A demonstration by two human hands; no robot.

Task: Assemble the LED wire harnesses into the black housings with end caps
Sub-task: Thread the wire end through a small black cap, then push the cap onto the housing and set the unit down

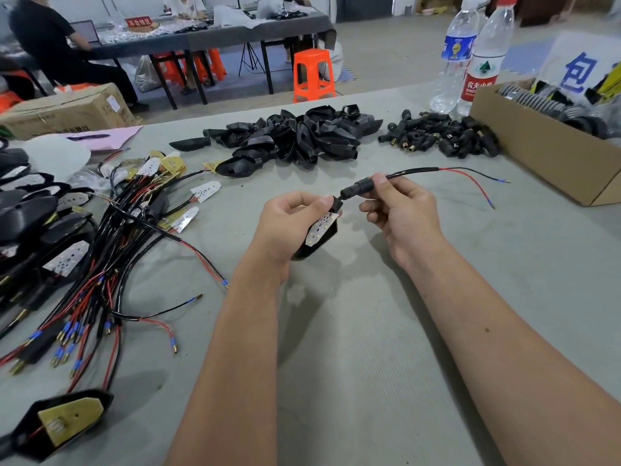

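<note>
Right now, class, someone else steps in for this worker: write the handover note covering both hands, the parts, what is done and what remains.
Left hand holds a black housing with its LED board seated.
Right hand pinches the end cap on the wire, close to the housing's neck; not clearly seated.
Spare housings and caps are piled at the table's far side, loose harnesses at the left.
Left to do: push this cap home, then carry on with the rest.
</note>
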